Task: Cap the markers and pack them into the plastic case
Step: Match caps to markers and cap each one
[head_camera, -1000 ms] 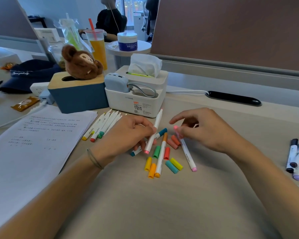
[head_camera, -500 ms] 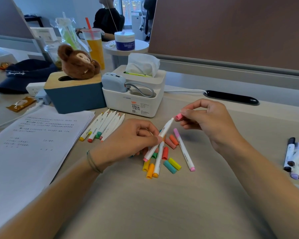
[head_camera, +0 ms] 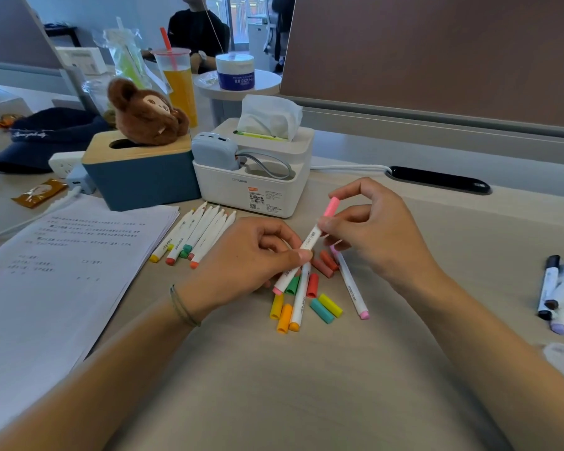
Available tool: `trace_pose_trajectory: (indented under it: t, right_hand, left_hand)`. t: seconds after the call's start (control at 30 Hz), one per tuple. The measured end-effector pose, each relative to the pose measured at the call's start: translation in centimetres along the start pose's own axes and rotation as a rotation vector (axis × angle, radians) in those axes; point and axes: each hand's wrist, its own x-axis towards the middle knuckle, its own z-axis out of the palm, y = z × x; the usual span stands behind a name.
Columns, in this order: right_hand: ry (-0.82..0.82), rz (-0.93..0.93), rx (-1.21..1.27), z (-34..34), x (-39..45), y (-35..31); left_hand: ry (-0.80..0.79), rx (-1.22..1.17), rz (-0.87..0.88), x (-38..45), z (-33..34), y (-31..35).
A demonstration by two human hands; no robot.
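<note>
1. A pale wooden desk (head_camera: 306,385) fills the frame, with a brown partition panel (head_camera: 437,60) standing along its far edge.
2. A stack of printed papers (head_camera: 56,281) lies at the left of the desk, and behind it sits a blue tissue box (head_camera: 137,180) with a brown plush toy (head_camera: 147,113) on top.
3. Beside that box is a white tissue holder (head_camera: 254,187) carrying a grey power bank (head_camera: 214,151).
4. The left hand (head_camera: 241,258) curls its fingers round the lower barrel of a pink marker (head_camera: 302,252), thumb and forefinger pinching it just above the desk.
5. The right hand (head_camera: 378,236) pinches the upper end of the same marker, thumb and forefinger closed at the base of the pink cap (head_camera: 331,206), which sits on the tip; the other fingers are bent above it.
6. A row of white markers (head_camera: 192,236) lies between the papers and the left hand, coloured ends towards the camera.
7. Under the hands lie an orange marker (head_camera: 298,301) and a second pink marker (head_camera: 350,288).
8. Loose caps (head_camera: 326,307) in yellow, orange, teal, green and red are scattered round them.
9. Darker, thicker markers (head_camera: 560,294) lie at the right edge; just below them is a clear plastic object too cropped to identify.
</note>
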Motion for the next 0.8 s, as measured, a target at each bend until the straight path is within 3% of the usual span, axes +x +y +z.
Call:
trace_pose_trajectory:
  t: [0.4, 0.63, 0.8]
  right_hand:
    - [0.066, -0.018, 0.055, 1.7, -0.9, 0.4]
    - [0.086, 0.005, -0.029, 1.9, -0.7, 0.4]
    - [0.021, 0.029, 0.007, 2.5, -1.2, 0.4]
  left_hand:
    - [0.050, -0.041, -0.008, 0.1, 0.7, -0.5]
    - [0.237, 0.185, 0.068, 0.0, 1.3, -0.8]
    - [0.249, 0.206, 0.099, -0.2, 1.3, -0.9]
